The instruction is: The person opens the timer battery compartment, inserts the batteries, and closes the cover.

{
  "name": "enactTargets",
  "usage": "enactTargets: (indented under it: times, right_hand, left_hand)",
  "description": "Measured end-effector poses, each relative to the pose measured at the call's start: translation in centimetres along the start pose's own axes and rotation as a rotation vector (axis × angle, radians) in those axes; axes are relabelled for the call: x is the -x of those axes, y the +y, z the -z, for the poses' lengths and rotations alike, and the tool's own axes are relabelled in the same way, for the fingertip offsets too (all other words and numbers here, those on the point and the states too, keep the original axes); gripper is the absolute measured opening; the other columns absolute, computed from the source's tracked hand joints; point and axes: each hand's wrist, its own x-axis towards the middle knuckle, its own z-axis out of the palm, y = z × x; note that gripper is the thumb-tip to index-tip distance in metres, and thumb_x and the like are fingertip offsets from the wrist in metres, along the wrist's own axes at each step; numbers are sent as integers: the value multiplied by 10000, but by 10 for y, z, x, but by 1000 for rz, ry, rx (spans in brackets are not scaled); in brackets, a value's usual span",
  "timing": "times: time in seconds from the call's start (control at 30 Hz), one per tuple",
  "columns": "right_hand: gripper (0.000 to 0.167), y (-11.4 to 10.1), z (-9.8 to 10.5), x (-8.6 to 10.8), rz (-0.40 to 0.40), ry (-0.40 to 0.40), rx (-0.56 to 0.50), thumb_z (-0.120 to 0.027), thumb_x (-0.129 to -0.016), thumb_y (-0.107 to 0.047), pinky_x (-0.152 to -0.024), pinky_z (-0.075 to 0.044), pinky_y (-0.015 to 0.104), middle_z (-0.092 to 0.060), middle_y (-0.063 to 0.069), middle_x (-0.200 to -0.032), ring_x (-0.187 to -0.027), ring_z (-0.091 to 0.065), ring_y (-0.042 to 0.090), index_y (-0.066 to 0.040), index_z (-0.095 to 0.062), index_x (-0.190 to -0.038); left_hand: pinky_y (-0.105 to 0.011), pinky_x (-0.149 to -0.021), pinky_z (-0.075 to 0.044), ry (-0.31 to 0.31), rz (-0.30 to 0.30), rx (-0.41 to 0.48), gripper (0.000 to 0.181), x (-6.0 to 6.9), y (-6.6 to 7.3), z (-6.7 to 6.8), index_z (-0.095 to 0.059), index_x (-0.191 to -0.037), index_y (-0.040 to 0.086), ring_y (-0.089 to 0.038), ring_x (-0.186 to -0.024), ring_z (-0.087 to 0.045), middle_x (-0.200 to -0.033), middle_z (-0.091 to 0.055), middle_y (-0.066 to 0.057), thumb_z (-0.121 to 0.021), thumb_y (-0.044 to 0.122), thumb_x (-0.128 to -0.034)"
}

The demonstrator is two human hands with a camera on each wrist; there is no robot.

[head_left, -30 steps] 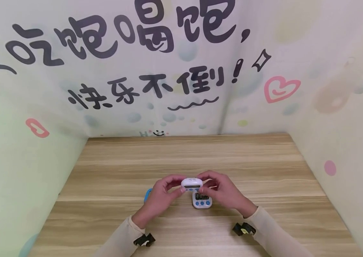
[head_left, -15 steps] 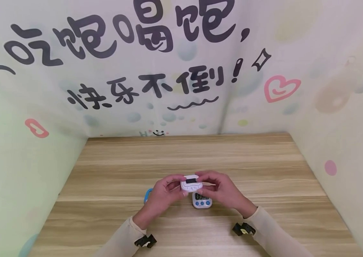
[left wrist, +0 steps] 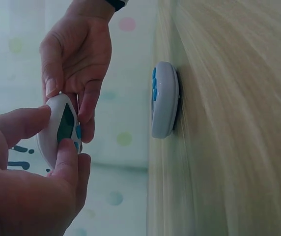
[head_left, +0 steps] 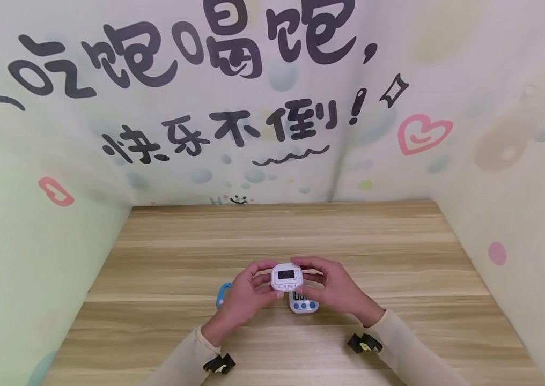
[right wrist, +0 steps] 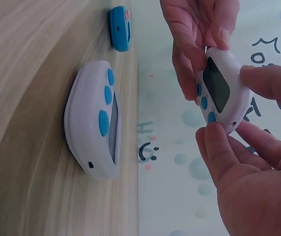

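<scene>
A white digital timer (head_left: 282, 286) is held above the table between both hands. The head view shows its back, with a dark rectangle; the wrist views show a blank-looking screen (right wrist: 216, 84) and blue buttons. My left hand (head_left: 243, 294) pinches one side of it with thumb and fingers, while my right hand (head_left: 334, 287) pinches the other side. Just below lies a second white timer (head_left: 303, 306) with blue buttons, its display partly covered by the held one. Beside my left hand sits a blue timer (right wrist: 120, 29), partly hidden behind that hand in the head view.
The wood-grain table (head_left: 166, 236) meets a printed back wall (head_left: 181, 182) with dark lettering. Pale side walls stand at left and right. Each wrist wears a black strap mount (head_left: 365, 343).
The held timer has tipped from showing its edge and buttons to showing its back in the head view. Both hands stay in nearly the same place, still gripping it.
</scene>
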Motion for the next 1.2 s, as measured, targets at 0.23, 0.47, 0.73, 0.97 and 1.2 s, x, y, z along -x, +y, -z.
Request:
enactTargets:
  times: [0.23,0.47,0.73,0.97,1.2]
  right_hand:
    - [581,-1,0,-1,-22,-14,27,-842,-908,-106,-1094,-569,383,-641,128,-1450,-1321,-629,346,-33,-612,-1436]
    - [565,-1,0,0,-13,-13,30,-848,-906,-126,-1079,-583,379,-651,116,-1419,-1279,-649,342,-62,-624,-1421]
    - [474,3,-1,1,25,17,39,-832,-933,-166,-989,-628,324,-675,95,-1319,-1166,-686,287,-77,-655,-1364]
    - [559,1,-1,2,-8,31,81,-896,-868,-191,-825,-644,276,-676,91,-1223,-1011,-668,240,-124,-662,-1371]
    - [677,2,-3,2,-45,7,132,-926,-836,-243,-705,-605,250,-691,71,-1099,-851,-643,172,-111,-612,-1421]
  left_hand:
    - [-290,-974,-626,-1,14,-32,677,1,1,-2,-551,-1470,26,-320,-1249,-690,-1413,-611,-221,-857,16,-866]
    - [-264,-877,-648,-17,23,-43,684,0,0,1,-550,-1496,73,-268,-1196,-691,-1361,-658,-194,-849,48,-881]
    - [-235,-881,-633,-50,7,-29,633,0,-2,3,-537,-1513,78,-238,-1203,-677,-1447,-606,-189,-784,27,-932]
    - [-216,-929,-612,-13,-42,-56,525,0,-2,2,-529,-1468,16,-256,-1182,-685,-1371,-663,-235,-733,51,-985]
    - [-365,-893,-669,-54,-17,88,403,-1,-4,1,-525,-1402,-45,-188,-1062,-726,-1350,-634,-235,-663,27,-1030]
